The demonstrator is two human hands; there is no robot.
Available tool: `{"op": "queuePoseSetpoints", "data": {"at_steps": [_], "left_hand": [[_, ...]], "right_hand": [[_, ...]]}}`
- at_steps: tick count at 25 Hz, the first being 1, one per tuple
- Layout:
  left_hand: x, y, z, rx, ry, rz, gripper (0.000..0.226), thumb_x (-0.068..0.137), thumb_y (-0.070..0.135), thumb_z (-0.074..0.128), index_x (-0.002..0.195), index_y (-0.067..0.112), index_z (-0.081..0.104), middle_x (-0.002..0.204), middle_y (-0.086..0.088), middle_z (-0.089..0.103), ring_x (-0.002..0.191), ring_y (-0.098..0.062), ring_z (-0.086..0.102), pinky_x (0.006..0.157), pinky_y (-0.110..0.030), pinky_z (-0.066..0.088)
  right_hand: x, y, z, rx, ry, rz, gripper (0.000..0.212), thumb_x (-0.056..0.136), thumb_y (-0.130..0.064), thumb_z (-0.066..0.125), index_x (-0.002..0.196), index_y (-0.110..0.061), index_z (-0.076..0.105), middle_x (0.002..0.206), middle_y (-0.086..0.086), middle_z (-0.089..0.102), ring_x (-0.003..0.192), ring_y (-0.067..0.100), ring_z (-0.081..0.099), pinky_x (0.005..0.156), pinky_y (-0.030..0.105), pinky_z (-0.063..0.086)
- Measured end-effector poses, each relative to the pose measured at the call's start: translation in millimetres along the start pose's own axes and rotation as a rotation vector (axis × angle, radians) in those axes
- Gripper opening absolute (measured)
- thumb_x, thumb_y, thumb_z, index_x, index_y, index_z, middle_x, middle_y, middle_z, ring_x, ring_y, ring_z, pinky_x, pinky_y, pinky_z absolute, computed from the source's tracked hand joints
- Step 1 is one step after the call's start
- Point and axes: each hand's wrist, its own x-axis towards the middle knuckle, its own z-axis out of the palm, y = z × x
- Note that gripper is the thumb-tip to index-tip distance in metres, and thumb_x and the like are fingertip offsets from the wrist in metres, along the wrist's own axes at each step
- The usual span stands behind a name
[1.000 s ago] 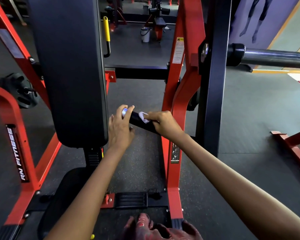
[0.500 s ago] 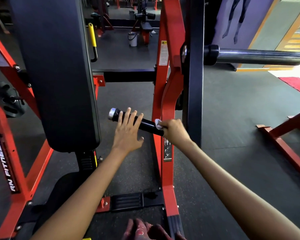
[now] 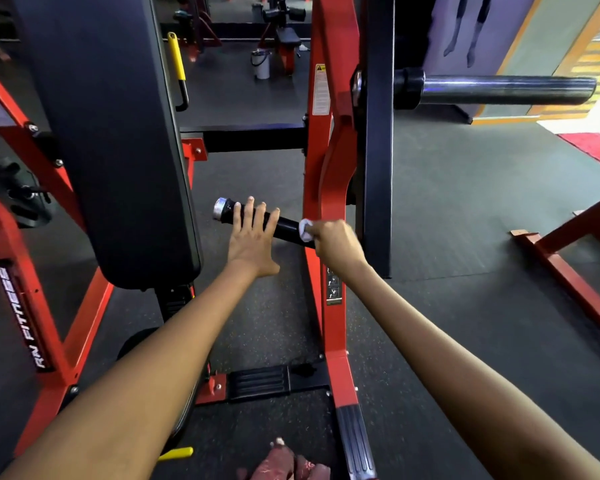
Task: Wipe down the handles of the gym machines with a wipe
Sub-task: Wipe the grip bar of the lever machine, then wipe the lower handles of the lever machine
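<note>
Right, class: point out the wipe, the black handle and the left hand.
wipe (image 3: 305,230), head view, on the white wad showing beside the right hand.
black handle (image 3: 288,227), head view, on the bare grip between the hands.
left hand (image 3: 253,242), head view, on its back.

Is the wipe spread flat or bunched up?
Bunched up. The wipe shows as a small white wad pinched in the right hand, pressed against the black handle.
</note>
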Motion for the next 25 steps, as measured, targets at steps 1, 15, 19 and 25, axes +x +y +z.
{"op": "queuePoseSetpoints", "data": {"at_steps": [1,15,19,25], "left_hand": [[-0.8,1.4,-0.6,0.009,-0.016,-0.008,0.111,0.076,0.061,0.061,0.15,0.015,-0.008,0.157,-0.015,-0.002,0.143,-0.038,-0.016,0.111,-0.052,-0.017],[3.7,-9.9,8.0,-0.113,0.044,0.134,0.116,0.075,0.072,0.054,0.15,0.012,-0.011,0.157,-0.019,-0.012,0.141,-0.04,-0.022,0.105,-0.054,-0.022],[-9.3,-9.1,14.9,-0.159,0.193,0.168,0.104,0.081,0.05,0.059,0.15,0.006,-0.004,0.156,-0.023,-0.001,0.143,-0.041,-0.01,0.114,-0.053,-0.011],[-43.2,23.7,36.5,-0.196,0.093,0.435,0.094,0.085,0.042,0.055,0.15,0.001,0.002,0.155,-0.021,-0.016,0.142,-0.037,-0.02,0.11,-0.048,-0.019]], "right_hand": [[-4.4,1.6,6.8,0.004,-0.014,-0.022,0.024,0.077,0.005,0.049,0.087,-0.013,0.061,0.081,0.009,0.063,0.067,0.034,0.058,0.055,0.033,0.041],[-33.8,-18.8,28.3,-0.136,0.19,0.397,0.043,0.087,0.011,0.039,0.128,0.001,0.046,0.124,0.018,0.056,0.125,0.031,0.045,0.114,0.029,0.011],[-36.2,-30.7,22.9,-0.084,0.166,0.573,0.034,0.087,0.007,0.043,0.115,-0.003,0.061,0.113,0.02,0.062,0.117,0.033,0.051,0.099,0.032,0.035],[-88.1,-33.5,27.2,0.026,0.091,0.675,0.023,0.073,0.003,0.046,0.075,-0.012,0.064,0.076,0.022,0.062,0.081,0.042,0.057,0.065,0.034,0.041]]}}
